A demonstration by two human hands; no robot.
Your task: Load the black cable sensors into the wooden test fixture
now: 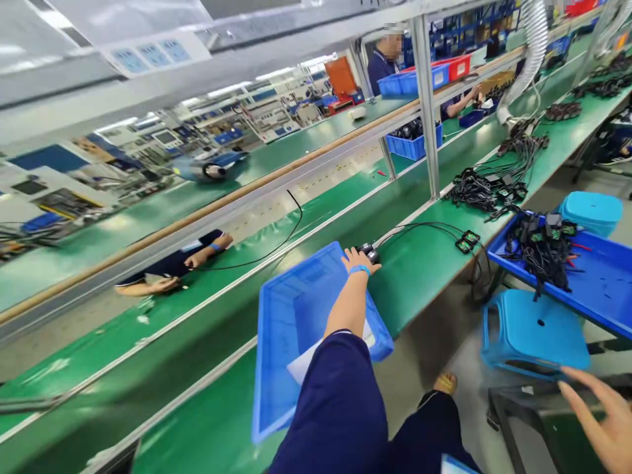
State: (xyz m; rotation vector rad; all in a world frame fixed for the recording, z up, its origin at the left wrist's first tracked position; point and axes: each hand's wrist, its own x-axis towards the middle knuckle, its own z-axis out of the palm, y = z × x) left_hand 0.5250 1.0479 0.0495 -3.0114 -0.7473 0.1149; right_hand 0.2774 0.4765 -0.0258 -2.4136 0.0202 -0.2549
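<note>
My left hand [359, 259], with a blue band at the wrist, reaches out over the right side of a blue plastic bin [269, 368]. Its fingers are spread. Just beyond it lies a small black cylindrical part [368, 251]; whether the fingers touch it I cannot tell. Inside the bin a white sheet [302, 363] is partly hidden beneath my forearm. My right hand [605, 418] hangs at the lower right edge, cut off by the frame, its visible fingers apart and nothing between them.
Black cables with connectors [486, 191] lie along the green bench [419, 276]. Blue stools [543, 329] and a blue tray [607, 270] of cabled boards stand at right. A metal post [425, 105] rises from the bench. Across from me, a co-worker's arms [202, 253] handle a black cable.
</note>
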